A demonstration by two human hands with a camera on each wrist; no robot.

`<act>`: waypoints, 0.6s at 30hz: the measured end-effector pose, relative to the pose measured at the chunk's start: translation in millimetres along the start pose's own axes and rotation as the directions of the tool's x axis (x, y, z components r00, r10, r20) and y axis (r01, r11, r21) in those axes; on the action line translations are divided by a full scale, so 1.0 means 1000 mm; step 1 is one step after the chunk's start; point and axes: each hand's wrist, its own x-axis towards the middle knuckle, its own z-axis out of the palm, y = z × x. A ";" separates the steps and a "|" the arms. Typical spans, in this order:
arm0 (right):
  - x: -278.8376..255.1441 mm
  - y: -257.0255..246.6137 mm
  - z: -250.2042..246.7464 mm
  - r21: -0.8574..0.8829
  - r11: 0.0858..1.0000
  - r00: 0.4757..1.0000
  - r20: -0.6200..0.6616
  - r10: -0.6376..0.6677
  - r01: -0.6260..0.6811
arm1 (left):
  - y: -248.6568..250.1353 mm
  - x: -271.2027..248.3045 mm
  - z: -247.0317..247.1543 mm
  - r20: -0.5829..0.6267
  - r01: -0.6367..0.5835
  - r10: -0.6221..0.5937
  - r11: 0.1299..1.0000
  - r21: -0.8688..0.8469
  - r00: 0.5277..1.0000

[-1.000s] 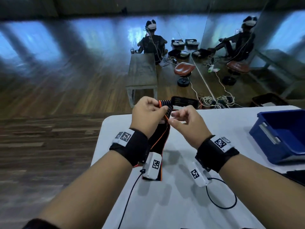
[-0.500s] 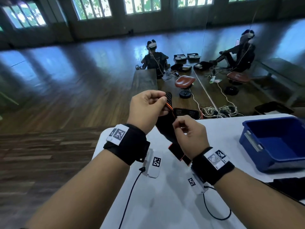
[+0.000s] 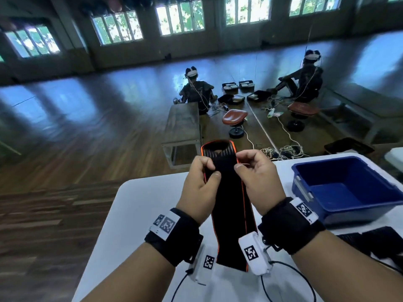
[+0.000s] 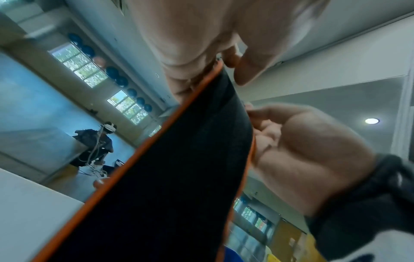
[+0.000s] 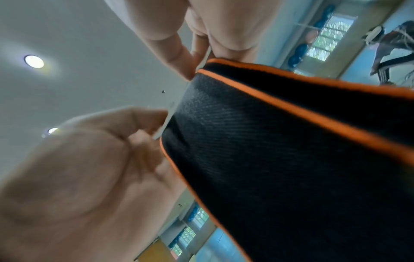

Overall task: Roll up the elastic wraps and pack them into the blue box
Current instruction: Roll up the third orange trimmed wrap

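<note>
Both hands hold 1 elastic wrap [image 3: 231, 205] up above the white table [image 3: 135, 214], a black band edged in orange. The left hand [image 3: 199, 188] pinches its left edge between thumb and curled fingers, and the right hand [image 3: 259, 182] pinches its right edge the same way, so the band is stretched flat between them. Above the hands the top end of the wrap folds over into a short loop with a grey ribbed face; below them the band hangs straight down between the 2 wrists, and its lower end reaches the table near the person's body.

In the left wrist view the wrap [image 4: 179, 177] runs as a broad dark strip across the frame, with the left hand [image 4: 192, 44] gripping its orange border at the top and the right hand [image 4: 302, 150] beside its other edge. The right wrist view shows the woven texture of the wrap [image 5: 280, 159], the right hand [image 5: 78, 168] with fingertips closed on its near edge, and the left hand [image 5: 212, 26] at its far edge.

The blue box [image 3: 305, 190] stands open on the table to the right of the hands, apart from them. More dark wraps [image 3: 370, 240] lie on the table just in front of the box, near the right forearm; how many I cannot tell.
</note>
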 end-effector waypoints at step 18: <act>-0.066 0.074 -0.054 -0.398 0.900 0.798 0.477 0.368 -0.177 | -0.039 0.023 0.022 -0.019 0.276 -0.283 0.947 -0.164 0.959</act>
